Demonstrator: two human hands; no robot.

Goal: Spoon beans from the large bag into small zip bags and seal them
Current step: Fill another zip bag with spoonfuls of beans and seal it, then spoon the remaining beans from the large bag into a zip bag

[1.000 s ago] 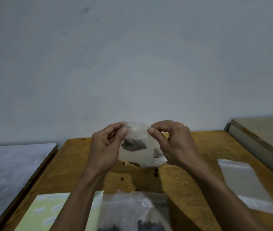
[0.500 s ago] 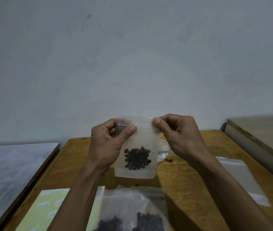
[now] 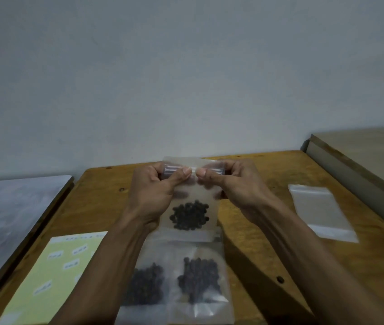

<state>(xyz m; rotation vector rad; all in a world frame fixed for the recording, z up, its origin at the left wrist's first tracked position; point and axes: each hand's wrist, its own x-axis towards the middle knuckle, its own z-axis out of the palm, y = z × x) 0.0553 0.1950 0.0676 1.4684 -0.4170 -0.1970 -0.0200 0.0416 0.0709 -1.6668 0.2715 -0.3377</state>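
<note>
Wooden table (image 3: 268, 231) bearing, at its near edge, filled bags of dark beans (image 3: 181, 282), a yellow label sheet (image 3: 52, 273) to their left and an empty zip bag (image 3: 320, 212) to the right. Above these, the small zip bag (image 3: 191, 207) hangs upright, beans pooled at its bottom. Left hand (image 3: 155, 191) and right hand (image 3: 235, 184) pinch its top strip, thumbs nearly touching.

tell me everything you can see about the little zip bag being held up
The small zip bag is clear, slightly frosted plastic, held upright above the wooden table. A cluster of dark beans sits low inside it. The left hand and right hand pinch its zip strip at the top, thumbs nearly meeting at the middle. Whether the strip is fully closed cannot be told.
</note>
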